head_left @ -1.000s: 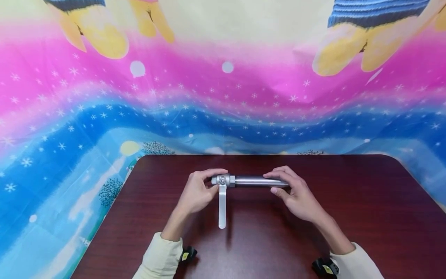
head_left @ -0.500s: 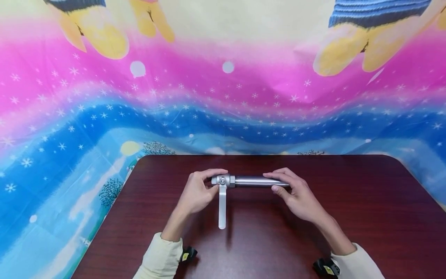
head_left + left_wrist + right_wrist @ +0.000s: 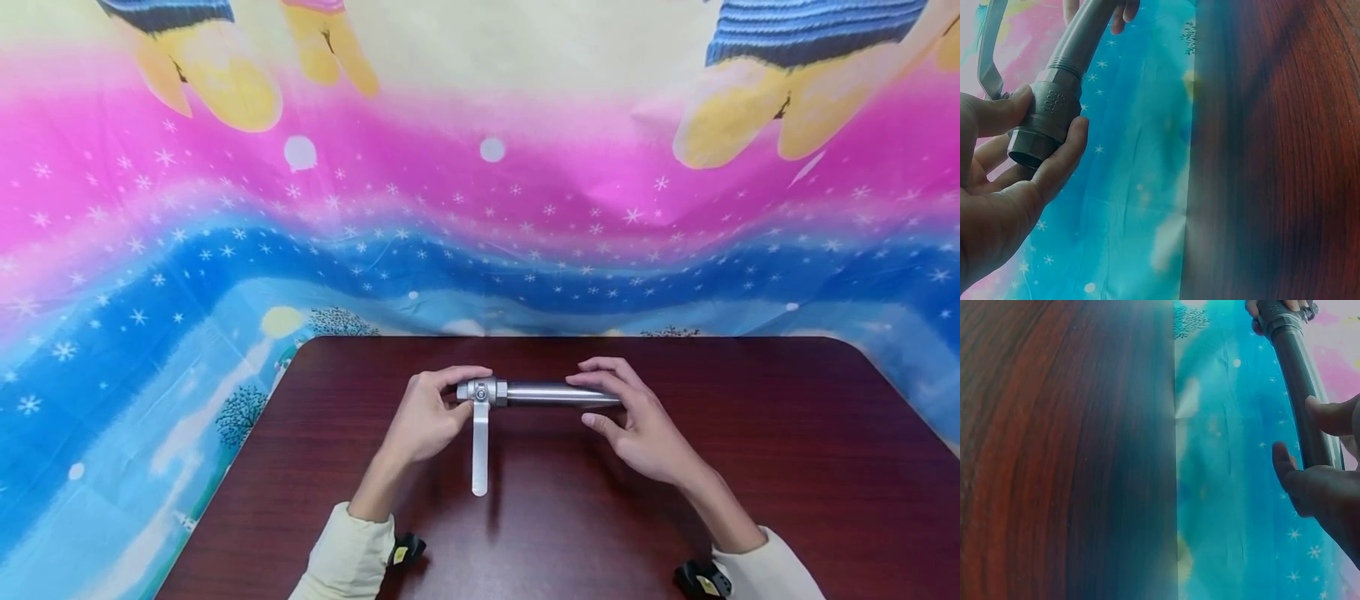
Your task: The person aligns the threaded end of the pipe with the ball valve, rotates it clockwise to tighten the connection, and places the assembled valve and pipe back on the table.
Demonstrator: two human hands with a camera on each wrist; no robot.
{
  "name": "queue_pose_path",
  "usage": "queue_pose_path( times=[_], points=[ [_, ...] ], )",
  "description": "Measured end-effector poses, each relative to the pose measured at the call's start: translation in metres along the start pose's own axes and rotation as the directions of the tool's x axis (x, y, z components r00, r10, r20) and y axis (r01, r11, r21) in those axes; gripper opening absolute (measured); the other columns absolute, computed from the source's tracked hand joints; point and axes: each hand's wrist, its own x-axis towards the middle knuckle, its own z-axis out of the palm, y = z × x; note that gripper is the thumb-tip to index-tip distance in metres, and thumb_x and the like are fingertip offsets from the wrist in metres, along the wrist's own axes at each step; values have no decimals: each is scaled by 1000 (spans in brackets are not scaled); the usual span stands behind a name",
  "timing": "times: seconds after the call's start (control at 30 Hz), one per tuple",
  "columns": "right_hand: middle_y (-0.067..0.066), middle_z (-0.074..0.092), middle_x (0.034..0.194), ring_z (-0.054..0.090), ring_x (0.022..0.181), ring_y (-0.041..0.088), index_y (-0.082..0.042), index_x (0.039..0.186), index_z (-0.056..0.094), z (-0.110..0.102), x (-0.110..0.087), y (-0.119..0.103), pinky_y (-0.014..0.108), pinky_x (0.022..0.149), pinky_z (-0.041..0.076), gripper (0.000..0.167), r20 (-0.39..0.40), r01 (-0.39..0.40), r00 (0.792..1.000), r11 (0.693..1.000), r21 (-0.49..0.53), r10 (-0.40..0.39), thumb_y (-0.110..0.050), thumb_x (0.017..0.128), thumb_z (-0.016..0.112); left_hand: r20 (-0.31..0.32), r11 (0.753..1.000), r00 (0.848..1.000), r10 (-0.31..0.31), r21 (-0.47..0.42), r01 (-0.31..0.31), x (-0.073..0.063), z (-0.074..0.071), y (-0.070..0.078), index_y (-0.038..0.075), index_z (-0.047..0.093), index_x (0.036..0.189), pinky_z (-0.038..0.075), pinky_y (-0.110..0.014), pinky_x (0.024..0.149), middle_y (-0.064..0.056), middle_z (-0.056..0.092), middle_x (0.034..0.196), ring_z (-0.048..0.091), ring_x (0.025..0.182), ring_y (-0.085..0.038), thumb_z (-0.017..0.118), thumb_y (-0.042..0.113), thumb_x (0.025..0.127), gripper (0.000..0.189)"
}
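Observation:
A metal ball valve (image 3: 482,389) is joined to a smooth steel pipe (image 3: 543,394), held level over the table. Its flat lever (image 3: 480,450) points toward the person. My left hand (image 3: 431,421) grips the valve between thumb and fingers at its open hex end (image 3: 1029,147). A few pipe threads (image 3: 1065,67) show beside the valve's nut. Around the pipe's right end my right hand (image 3: 645,433) is spread loosely, fingers along the far side and thumb lowered apart from the near side. In the right wrist view, its fingertip (image 3: 1280,453) stands off the pipe.
A dark reddish wooden table (image 3: 570,533) with rounded far corners lies below both hands. Behind it hangs a printed cloth (image 3: 480,217) with snowflakes and cartoon figures. Black wrist cameras (image 3: 405,550) sit near the pale sleeves (image 3: 348,550).
The right hand has loosened on the pipe: its thumb has dropped away and its fingers have spread. The left hand, valve and lever stay much as before; the head view has shifted slightly.

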Motion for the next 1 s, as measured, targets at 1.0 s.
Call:
queue_pose_path(
  times=[1.0],
  points=[
    [5,71,125,69,92,9,-13,134,75,-1,1,3,20,78,55,44,-18,45,999,998,48,-44,8,96,71,-11,1000,1000,11,-2,-11,-1,-2,0,15,80,125,39,-20,55,-8,79,107,54,67,-14,70,-10,87,47]
  ],
)
